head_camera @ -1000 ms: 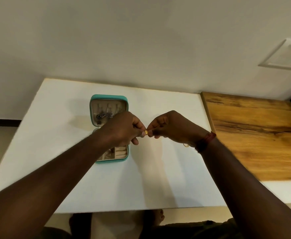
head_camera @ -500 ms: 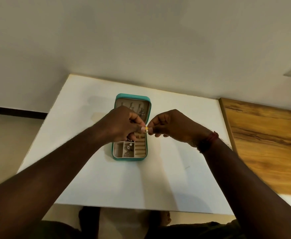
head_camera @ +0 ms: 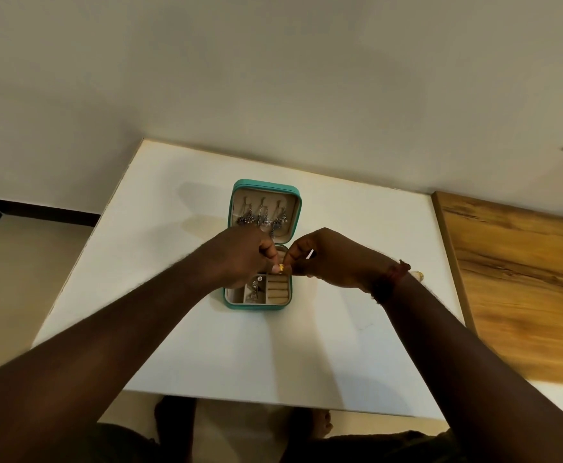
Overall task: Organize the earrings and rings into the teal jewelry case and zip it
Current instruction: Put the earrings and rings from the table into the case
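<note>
A: Biggest first?
B: White table [head_camera: 206,345]. Teal jewelry case [head_camera: 264,186] mid-table, unzipped, lid up.
A: Hands?
B: Left hand [head_camera: 240,255] & right hand [head_camera: 333,259] meet over the tray, fingertips pinched together.
A: Inside?
B: Dangly earrings [head_camera: 261,219] hang in lid; ring rolls [head_camera: 278,290] in tray w/ studs [head_camera: 256,285] in next compartment.
A: Pinching what?
B: One gold ring [head_camera: 282,268], both hands on it, just above the rolls.

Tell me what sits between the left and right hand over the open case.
A small gold piece, pinched by the left hand and right hand, above the teal case; the head view shows it.
</note>
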